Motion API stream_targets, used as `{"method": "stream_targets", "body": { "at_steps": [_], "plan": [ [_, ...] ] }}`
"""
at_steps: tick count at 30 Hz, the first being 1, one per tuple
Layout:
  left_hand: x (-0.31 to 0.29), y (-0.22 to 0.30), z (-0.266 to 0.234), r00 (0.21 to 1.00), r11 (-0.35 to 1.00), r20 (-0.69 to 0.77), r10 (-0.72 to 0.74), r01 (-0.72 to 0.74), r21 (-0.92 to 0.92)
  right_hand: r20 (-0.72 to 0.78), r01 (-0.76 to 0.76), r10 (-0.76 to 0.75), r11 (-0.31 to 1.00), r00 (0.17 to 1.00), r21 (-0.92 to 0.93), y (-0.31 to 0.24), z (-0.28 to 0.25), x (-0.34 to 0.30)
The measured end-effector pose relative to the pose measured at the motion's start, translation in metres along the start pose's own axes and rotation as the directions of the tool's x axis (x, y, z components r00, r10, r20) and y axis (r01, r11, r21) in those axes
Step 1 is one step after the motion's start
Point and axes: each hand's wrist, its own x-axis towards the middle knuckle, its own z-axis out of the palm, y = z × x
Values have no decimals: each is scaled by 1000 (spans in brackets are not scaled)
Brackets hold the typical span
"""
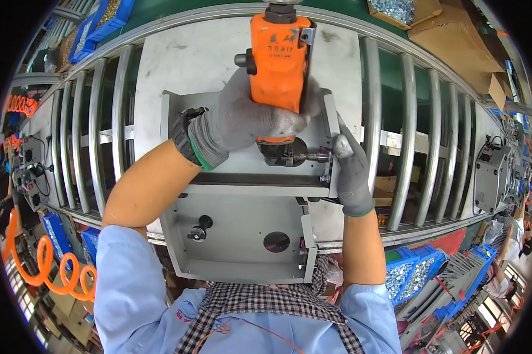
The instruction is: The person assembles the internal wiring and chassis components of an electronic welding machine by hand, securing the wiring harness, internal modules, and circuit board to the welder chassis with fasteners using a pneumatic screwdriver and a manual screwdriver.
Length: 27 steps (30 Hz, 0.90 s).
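My gloved left hand (260, 121) is wrapped around an orange right-angle power driver (278, 65). The driver's dark head points right, and its bit meets the inner side wall of an open grey sheet-metal box (236, 168). Against the outside of that wall, my gloved right hand (351, 171) grips the box, its thumb at the edge near the bit. Part of its fingers is hidden. Screws or bolts show at the box's right corner. The lower half of the box (219, 253), towards my body, has a black knob-like fitting (201, 228) and a round hole.
Under the box lies a pale board (183, 65) on a conveyor with metal rollers (403, 141) at both sides. Blue bins of fasteners (419, 271) stand at the lower right. An orange coiled hose (59, 268) hangs at the left. Cardboard (455, 41) is at the upper right.
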Motion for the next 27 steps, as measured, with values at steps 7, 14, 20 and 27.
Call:
{"method": "stream_targets", "body": {
  "at_steps": [7,14,20,27],
  "plan": [
    [-4,-5,-3,999,992,48,13,-7,-126,-2,83,-83,994,997,72,0,7,-2],
    [-14,8,9,988,986,-68,-136,128,-107,25,111,-110,991,994,-75,10,-2,-4],
    [-27,3,20,993,976,-36,-110,115,184,-60,12,-3,989,998,148,-4,12,-8],
    [-20,8,9,901,839,-114,-419,336,-429,53,108,-108,994,993,2,13,-1,-5]
  ]
}}
